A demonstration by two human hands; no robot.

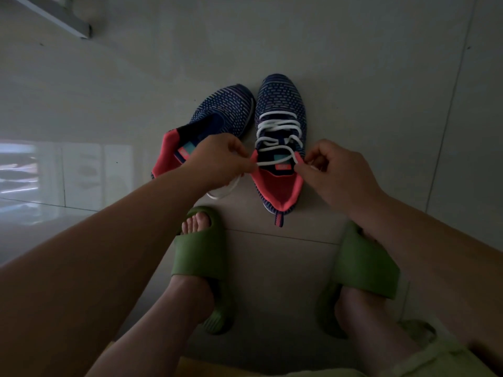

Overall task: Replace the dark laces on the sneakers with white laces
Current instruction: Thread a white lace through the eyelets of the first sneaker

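1. Pinching one end of the flat white cotton lace [275, 129] in my left hand [220, 156], I hold it between curled fingertips just above the coral-lined collar of the navy knit sneaker with pale dashes [280, 104].
2. My right hand [334, 170] pinches the other end of the white lace at the opposite side of that collar, fingers curled round it.
3. The white lace crosses the eyelets in several rows ahead of both hands, and a loose loop of it hangs below my left hand down to the grey tiled floor [353, 63].
4. The second navy knit sneaker [223, 110] lies beyond my left hand, tipped onto its side, touching the laced one near the toes; I see no lace in it.
5. My feet, in green foam slides [201, 254], stand near me, below both hands.
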